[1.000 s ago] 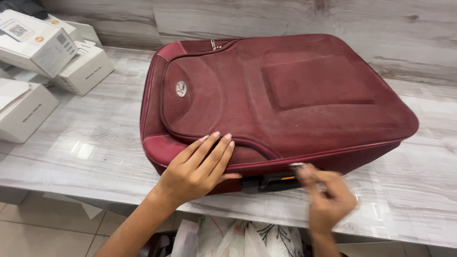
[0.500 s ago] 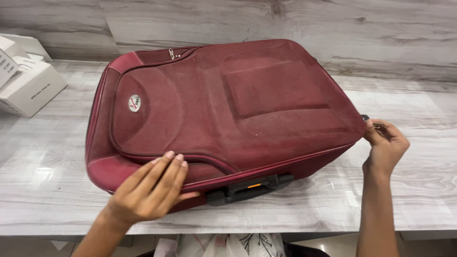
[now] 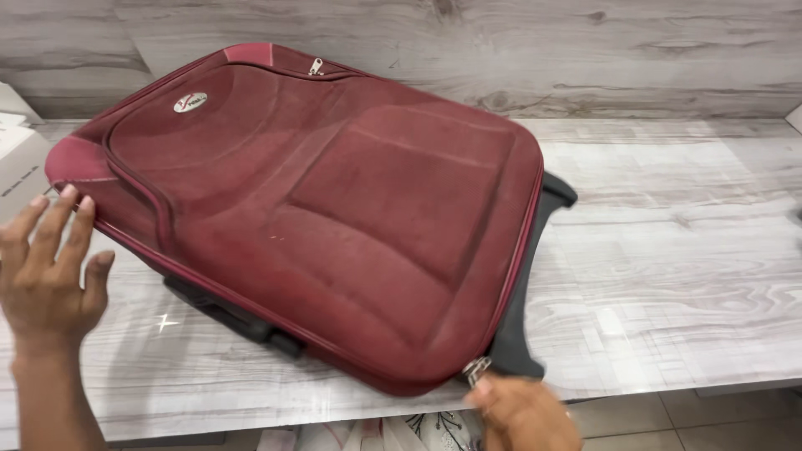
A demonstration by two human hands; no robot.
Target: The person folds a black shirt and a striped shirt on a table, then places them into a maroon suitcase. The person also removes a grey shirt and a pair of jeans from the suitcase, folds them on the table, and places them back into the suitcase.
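Suitcase lies flat on the grey wood-look counter, turned at an angle, its far top corner close to the wall. It's a dark red fabric soft-shell, so I'd guess the front panel gives when pressed while the frame and the black plastic base at its right end stay stiff. Looks bulky and probably not light, and the cloth seems grippy rather than slick. Best places to grab, I reckon: the black side handle under its near edge, or the hard base end.

Left hand is open, fingers spread, fingertips touching the suitcase's left corner. Right hand is at the near corner right by the silver zip pull; looks pinched on it, but it's blurred and partly cut off, so I can't tell for sure.

Labels: small oval badge, white with a red mark, on the suitcase's upper left front. White box just peeks in left of the suitcase.
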